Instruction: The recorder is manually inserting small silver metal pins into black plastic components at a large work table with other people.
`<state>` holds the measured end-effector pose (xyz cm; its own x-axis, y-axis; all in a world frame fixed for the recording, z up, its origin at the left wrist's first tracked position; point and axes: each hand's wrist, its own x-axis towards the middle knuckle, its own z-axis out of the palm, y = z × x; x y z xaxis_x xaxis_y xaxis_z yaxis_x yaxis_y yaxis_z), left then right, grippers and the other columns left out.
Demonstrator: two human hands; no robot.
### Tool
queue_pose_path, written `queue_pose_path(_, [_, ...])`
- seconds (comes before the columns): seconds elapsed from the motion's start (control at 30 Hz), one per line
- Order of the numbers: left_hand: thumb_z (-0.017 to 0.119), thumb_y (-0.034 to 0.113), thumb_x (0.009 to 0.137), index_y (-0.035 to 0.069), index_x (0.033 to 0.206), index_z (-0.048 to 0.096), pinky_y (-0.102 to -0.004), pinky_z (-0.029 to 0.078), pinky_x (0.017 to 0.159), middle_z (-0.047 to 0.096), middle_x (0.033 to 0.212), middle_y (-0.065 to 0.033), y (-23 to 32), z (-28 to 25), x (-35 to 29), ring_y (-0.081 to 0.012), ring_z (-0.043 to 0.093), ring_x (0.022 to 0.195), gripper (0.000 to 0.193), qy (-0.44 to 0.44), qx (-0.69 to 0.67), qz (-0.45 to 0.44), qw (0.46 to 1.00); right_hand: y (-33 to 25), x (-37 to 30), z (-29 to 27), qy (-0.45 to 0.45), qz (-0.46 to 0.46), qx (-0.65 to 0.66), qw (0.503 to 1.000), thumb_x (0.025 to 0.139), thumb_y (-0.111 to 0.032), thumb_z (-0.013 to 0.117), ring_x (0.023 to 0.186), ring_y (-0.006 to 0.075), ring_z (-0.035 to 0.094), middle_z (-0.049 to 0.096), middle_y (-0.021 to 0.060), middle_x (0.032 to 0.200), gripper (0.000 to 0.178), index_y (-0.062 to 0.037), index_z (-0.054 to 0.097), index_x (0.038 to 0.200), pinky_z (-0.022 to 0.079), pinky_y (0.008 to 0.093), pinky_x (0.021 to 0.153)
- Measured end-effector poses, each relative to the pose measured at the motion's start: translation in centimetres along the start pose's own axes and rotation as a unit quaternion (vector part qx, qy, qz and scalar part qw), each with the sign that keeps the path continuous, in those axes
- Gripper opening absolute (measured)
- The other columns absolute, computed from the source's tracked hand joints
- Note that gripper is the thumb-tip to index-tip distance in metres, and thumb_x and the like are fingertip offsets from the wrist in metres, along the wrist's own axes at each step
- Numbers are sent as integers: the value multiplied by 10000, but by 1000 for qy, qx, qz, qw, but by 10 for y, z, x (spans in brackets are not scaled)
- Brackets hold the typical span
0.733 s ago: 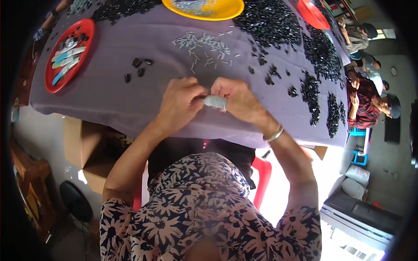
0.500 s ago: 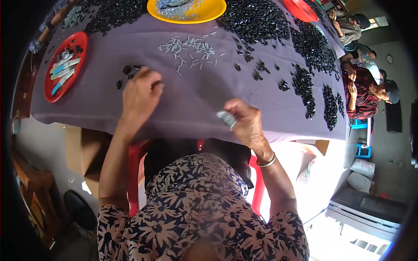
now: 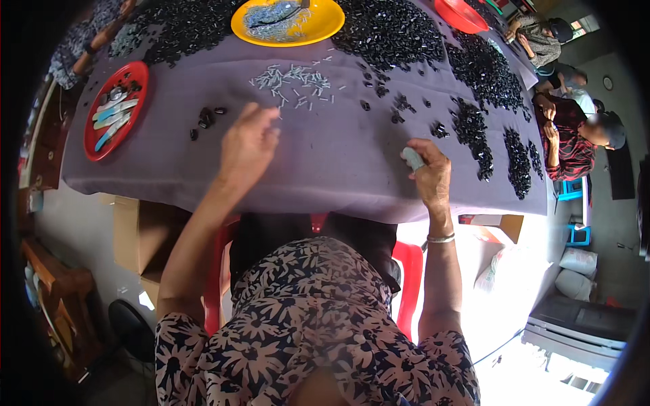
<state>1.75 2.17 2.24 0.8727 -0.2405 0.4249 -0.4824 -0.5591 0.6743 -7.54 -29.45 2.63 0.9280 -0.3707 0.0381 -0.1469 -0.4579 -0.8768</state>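
Note:
My left hand point(image 3: 249, 143) hovers over the purple-grey cloth, just below a loose pile of small clear stick-like pieces point(image 3: 292, 81). Its fingers are bent and apart, slightly blurred, and nothing shows between them. To its left lie several small shiny black pieces point(image 3: 205, 118). My right hand point(image 3: 433, 177) is over the cloth further right, fingers curled in. A pale grey-green wrapping point(image 3: 413, 159) covers a digit that points left. What the curled fingers hold, if anything, is hidden. Nearest to that hand are small clumps of black pieces point(image 3: 440, 130).
At the left stands a red tray point(image 3: 90, 143) with light-handled tools. A yellow plate point(image 3: 284, 43) of clear sticks and a red bowl point(image 3: 462, 19) sit at the back. Large heaps of black pieces point(image 3: 389, 34) spread along the far and right sides. Other people work around the table.
My left hand has moved right, away from the black pieces and toward the clear sticks. My right hand has moved right and slightly up. The dark bit at my left fingertips no longer shows.

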Motion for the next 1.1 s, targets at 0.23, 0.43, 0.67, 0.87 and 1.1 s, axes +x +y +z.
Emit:
queue_pose_path(0.23, [640,-32,789,47,933,633,-351,506,667,576,842,-103,-4,31,-18,-255,637,754,165,33,-104,-11,994,-17,56,31,1,-168,-107,980,873,-41,640,678,64,599,694,21,801,166,-67,696,1028,472,225,576])
queue_pose_path(0.43, [659,-26,791,33,910,628,-326,496,654,570,806,-77,-3,22,-18,-220,626,732,136,15,-125,3,992,2,86,-7,107,-141,-143,974,838,-61,681,685,217,675,711,120,815,145,-74,702,982,523,316,658])
queue_pose_path(0.67, [662,-15,791,30,871,632,-329,473,638,563,792,-73,-4,22,-18,-214,599,700,96,14,-126,-12,992,0,85,-15,-17,-164,-208,964,824,-81,720,724,160,651,700,88,830,158,-58,698,979,510,285,677])
queue_pose_path(0.87, [653,9,794,34,861,633,-332,462,637,549,790,-71,-1,22,-17,-219,586,693,75,11,-125,-24,992,4,92,4,-36,-227,-272,934,772,-17,710,733,248,671,696,109,864,139,-37,684,907,514,337,667])
queue_pose_path(1.1, [654,26,795,51,859,643,-345,473,627,554,805,-72,0,21,-20,-235,612,691,70,4,-128,-22,992,-6,87,-15,-113,-166,-342,918,722,-19,702,645,251,632,649,134,704,97,-11,647,801,495,343,626])
